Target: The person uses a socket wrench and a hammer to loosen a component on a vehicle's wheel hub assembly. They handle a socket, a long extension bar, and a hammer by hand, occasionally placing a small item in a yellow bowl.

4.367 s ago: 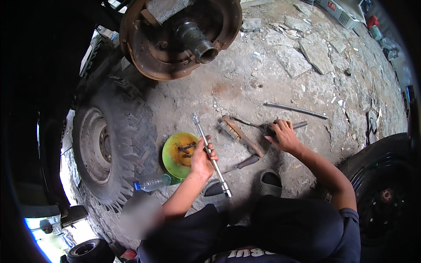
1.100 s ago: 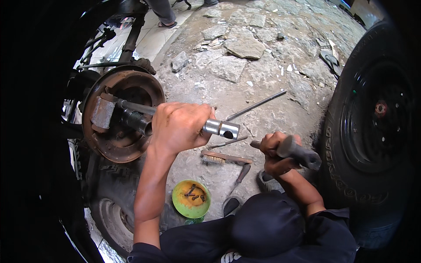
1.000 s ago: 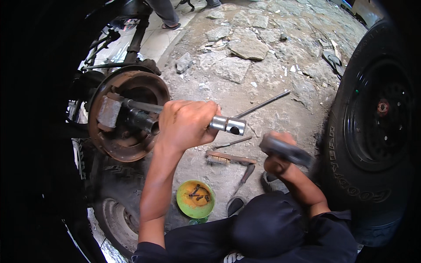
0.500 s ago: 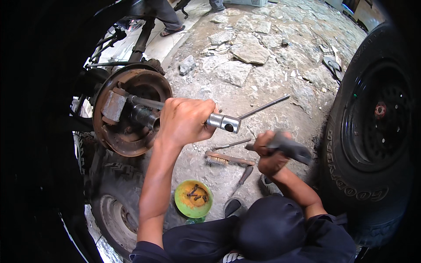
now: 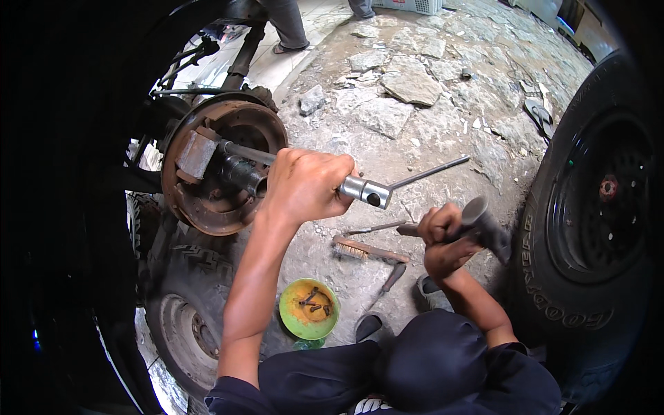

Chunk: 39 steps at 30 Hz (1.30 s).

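Steel bar (image 5: 355,187) juts from both sides of left hand (image 5: 311,183).

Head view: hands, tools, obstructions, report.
Left hand gripping metal bar, pointing toward rusty plate. Right hand gripping hammer. Wire brush on ground, seemingly blocking neither.

The bar (image 5: 366,191) in the left fingers (image 5: 343,166) is smooth, glossy metal; the hammer (image 5: 490,230) in the right fingers (image 5: 446,218), matt metal; the brake plate (image 5: 203,216) beyond the left fingers, rough metal (rusty-looking).

Loose wheels (image 5: 588,180) and brake plate (image 5: 207,207) show a workshop.
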Each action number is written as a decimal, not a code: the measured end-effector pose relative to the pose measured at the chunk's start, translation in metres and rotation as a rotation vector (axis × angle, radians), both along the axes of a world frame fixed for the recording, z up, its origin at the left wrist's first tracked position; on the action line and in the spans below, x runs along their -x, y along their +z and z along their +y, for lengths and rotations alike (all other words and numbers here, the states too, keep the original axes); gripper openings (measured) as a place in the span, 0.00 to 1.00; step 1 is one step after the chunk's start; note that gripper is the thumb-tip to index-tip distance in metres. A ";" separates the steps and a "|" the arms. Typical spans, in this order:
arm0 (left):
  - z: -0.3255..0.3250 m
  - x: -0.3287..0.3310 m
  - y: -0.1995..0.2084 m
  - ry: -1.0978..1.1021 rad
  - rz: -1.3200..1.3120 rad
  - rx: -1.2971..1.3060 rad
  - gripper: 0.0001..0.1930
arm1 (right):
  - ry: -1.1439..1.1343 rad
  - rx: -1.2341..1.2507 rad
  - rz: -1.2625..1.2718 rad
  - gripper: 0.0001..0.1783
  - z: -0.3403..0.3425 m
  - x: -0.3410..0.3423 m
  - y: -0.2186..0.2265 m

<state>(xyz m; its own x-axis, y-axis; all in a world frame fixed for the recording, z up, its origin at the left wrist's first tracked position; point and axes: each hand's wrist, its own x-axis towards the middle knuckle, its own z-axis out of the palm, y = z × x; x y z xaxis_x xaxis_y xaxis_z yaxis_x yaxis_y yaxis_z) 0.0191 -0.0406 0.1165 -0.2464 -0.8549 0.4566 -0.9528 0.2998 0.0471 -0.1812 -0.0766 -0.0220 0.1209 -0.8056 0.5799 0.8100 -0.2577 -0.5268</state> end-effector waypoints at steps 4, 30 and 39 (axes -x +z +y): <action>-0.001 0.000 0.000 0.004 0.010 -0.001 0.11 | -0.020 0.022 0.343 0.26 0.010 -0.003 -0.011; 0.004 -0.001 0.003 0.025 -0.007 -0.070 0.07 | 0.079 0.028 -0.161 0.14 0.000 -0.005 -0.006; 0.007 -0.001 0.000 0.032 -0.012 -0.020 0.06 | 0.066 -0.271 0.273 0.20 -0.030 -0.007 -0.017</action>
